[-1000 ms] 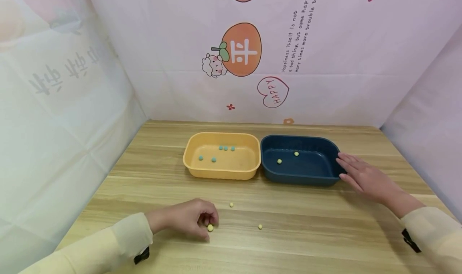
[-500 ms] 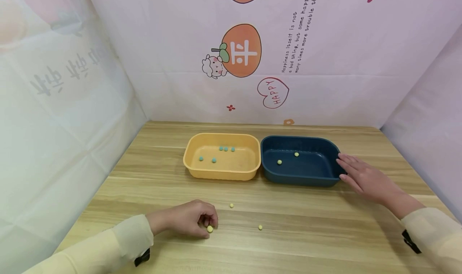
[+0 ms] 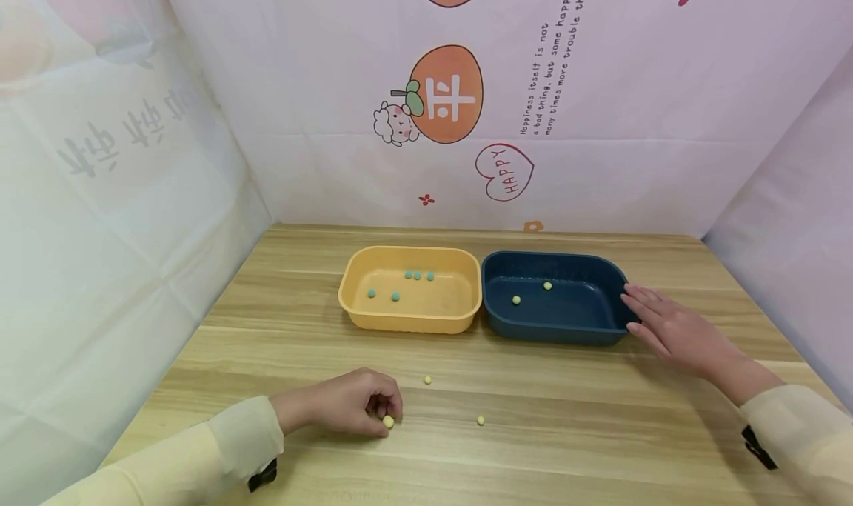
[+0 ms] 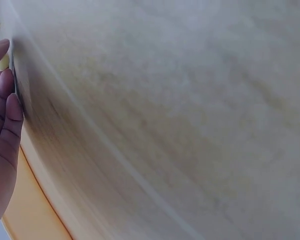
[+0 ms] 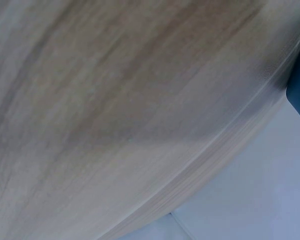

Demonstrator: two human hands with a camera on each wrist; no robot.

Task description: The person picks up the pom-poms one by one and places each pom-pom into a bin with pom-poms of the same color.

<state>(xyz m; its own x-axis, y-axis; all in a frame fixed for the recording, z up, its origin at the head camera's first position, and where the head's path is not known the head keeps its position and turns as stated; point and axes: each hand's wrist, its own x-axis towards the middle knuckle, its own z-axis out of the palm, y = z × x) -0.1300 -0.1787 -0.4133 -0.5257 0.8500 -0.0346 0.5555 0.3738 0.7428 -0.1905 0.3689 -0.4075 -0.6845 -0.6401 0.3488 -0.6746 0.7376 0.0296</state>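
Observation:
My left hand point(image 3: 353, 404) rests low over the table, its thumb and curled fingers pinching a small yellow ball point(image 3: 389, 421). In the left wrist view the same yellow ball point(image 4: 2, 63) shows between thumb and fingertips at the left edge. Two more yellow balls lie on the wood, one point(image 3: 428, 380) just beyond the hand and one point(image 3: 480, 420) to its right. My right hand point(image 3: 676, 332) touches the right end of the dark blue tray point(image 3: 553, 334) with extended fingers. Inside that tray are two yellow balls point(image 3: 548, 286).
Left of the blue tray, against it, stands a yellow tray point(image 3: 409, 323) holding several blue-green balls point(image 3: 396, 296). Both stand toward the back of the wooden table point(image 3: 566, 447). Printed cloth point(image 3: 320, 172) hangs behind and along both sides.
My left thumb has drawn in slightly at the yellow ball. My right hand and both trays stay where they were.

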